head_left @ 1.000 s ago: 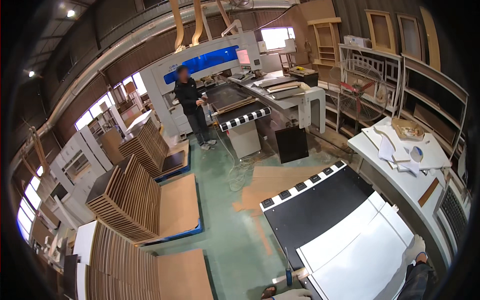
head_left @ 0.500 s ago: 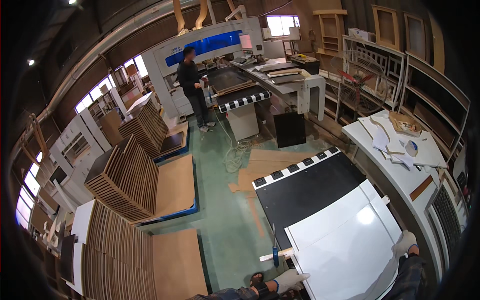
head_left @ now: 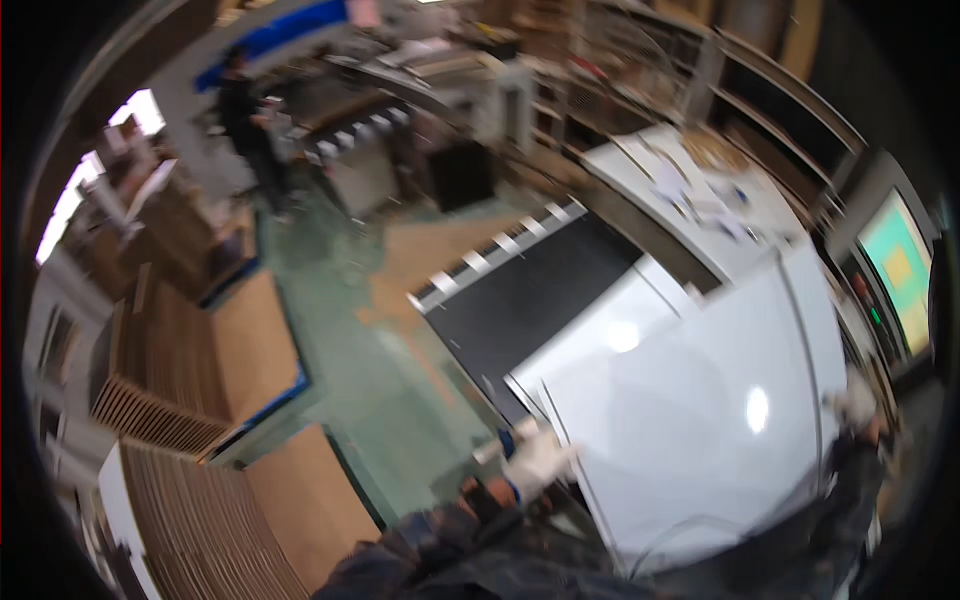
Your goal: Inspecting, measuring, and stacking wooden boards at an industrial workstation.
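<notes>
A large glossy white panel [head_left: 690, 410] spans the space between my two gloved hands, one edge on each side. My left hand [head_left: 537, 462], in a pale glove, grips its left edge and is blurred by motion. At the right edge, my right hand [head_left: 855, 405] holds the panel, its fingers partly hidden. Under the panel's far side shows another white sheet [head_left: 585, 345], lying on a black-topped table [head_left: 530, 290]. A small blue-handled tool [head_left: 507, 440] is just beside my left hand, mostly covered by it.
A white worktable [head_left: 650, 170] with papers stands at the far right, near a lit screen [head_left: 895, 265]. Stacked boards [head_left: 190, 520] line the left. Farther back, a person [head_left: 250, 130] stands beside a large machine. Cardboard [head_left: 430, 240] lies on the green floor.
The view has swung right and blurred. The white panel has come up off the sheet beneath and shifted right and nearer, carried between both hands. My left hand has moved up along its edge.
</notes>
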The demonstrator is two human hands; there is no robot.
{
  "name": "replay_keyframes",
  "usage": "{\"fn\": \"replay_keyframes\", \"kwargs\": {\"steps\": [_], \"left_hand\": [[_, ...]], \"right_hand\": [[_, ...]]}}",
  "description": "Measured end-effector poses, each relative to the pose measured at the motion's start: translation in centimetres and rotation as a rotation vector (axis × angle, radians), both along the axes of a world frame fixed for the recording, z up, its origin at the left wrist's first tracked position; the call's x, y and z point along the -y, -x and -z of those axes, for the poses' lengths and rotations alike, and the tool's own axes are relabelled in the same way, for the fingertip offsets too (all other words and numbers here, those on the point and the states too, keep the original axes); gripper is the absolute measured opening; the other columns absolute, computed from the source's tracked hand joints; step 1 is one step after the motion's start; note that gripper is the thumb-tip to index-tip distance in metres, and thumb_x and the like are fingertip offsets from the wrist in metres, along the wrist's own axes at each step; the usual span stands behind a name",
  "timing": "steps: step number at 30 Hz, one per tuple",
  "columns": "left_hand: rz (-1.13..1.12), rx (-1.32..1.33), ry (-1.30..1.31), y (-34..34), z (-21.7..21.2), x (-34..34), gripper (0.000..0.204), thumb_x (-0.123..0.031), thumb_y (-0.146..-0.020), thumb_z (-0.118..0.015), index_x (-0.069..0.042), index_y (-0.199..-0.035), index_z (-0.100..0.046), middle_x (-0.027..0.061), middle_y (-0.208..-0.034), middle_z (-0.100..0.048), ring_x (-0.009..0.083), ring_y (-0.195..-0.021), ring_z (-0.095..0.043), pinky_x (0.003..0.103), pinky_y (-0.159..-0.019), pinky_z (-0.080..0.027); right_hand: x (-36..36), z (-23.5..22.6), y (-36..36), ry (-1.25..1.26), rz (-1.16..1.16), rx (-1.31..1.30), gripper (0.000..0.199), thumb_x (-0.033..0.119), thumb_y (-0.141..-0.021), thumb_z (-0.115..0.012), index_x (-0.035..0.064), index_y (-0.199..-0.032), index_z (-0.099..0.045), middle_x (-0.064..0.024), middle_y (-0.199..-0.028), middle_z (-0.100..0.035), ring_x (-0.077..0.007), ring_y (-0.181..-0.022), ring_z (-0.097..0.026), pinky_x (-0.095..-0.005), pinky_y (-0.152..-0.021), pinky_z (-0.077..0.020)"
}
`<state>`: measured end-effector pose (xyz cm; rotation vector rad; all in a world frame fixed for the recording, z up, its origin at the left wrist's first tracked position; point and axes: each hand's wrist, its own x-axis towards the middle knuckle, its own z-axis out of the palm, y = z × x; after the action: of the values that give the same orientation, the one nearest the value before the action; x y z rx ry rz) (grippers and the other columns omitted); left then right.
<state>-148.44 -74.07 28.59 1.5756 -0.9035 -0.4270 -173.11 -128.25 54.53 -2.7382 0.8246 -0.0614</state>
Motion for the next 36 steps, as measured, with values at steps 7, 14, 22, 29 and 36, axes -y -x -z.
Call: {"fn": "replay_keyframes", "kwargs": {"steps": [7, 14, 22, 29, 36], "left_hand": [[-0.011, -0.906, 0.17, -6.5, -5.8, 9.8, 0.053, -0.039, -0.104, -0.064, 0.002, -0.136, -0.055, 0.012, -0.112, -0.065, 0.0196, -0.103, -0.066, 0.034, -0.087, -0.055], [0.259, -1.215, 0.351, -11.1, -11.6, 7.2, 0.073, -0.056, -0.109, -0.048, 0.003, -0.151, -0.04, 0.0289, -0.15, -0.051, 0.037, -0.125, -0.061, 0.051, -0.109, -0.047], [0.562, -1.608, 0.491, -15.8, -21.4, 10.9, 0.102, -0.073, -0.097, -0.055, 0.003, -0.158, -0.026, 0.0349, -0.159, -0.03, 0.0524, -0.148, -0.033, 0.067, -0.119, -0.031], [0.441, -1.562, 0.15, -19.3, -13.0, 7.3, 0.038, -0.014, -0.088, -0.052, 0.005, -0.12, -0.059, 0.0214, -0.12, -0.065, 0.0362, -0.11, -0.067, 0.053, -0.1, -0.056], [0.472, -1.201, 0.016, -19.0, -8.1, 1.2, 0.066, -0.003, -0.08, -0.047, 0.014, -0.143, -0.048, 0.0254, -0.134, -0.062, 0.0332, -0.12, -0.066, 0.043, -0.105, -0.057]], "right_hand": [[-14.3, -18.1, -2.5, -0.25, -0.081, 0.252, 0.067, 0.046, -0.071, -0.094, -0.0033, -0.111, -0.072, 0.0023, -0.091, -0.069, -0.0073, -0.083, -0.062, -0.0263, -0.072, -0.0501], [-25.6, -17.2, -10.1, 0.235, 0.002, 0.217, 0.034, 0.008, -0.072, -0.072, -0.0079, -0.102, -0.072, -0.0076, -0.077, -0.068, -0.0147, -0.071, -0.063, -0.0339, -0.069, -0.0539], [-32.8, -5.0, -12.5, 0.613, -0.117, 0.251, 0.024, 0.015, -0.077, -0.081, 0.0061, -0.087, -0.061, -0.0147, -0.077, -0.065, -0.0392, -0.075, -0.067, -0.046, -0.067, -0.0536], [-38.5, 4.4, -9.3, 0.631, -0.189, 0.233, 0.021, 0.008, -0.078, -0.067, 0.0097, -0.097, -0.059, -0.0081, -0.083, -0.062, -0.0292, -0.076, -0.064, -0.0418, -0.069, -0.0521], [-43.8, 11.1, -9.2, 0.584, -0.223, 0.165, 0.036, 0.011, -0.079, -0.062, -0.0018, -0.113, -0.06, -0.0129, -0.103, -0.066, -0.026, -0.089, -0.065, -0.039, -0.077, -0.052]]}}
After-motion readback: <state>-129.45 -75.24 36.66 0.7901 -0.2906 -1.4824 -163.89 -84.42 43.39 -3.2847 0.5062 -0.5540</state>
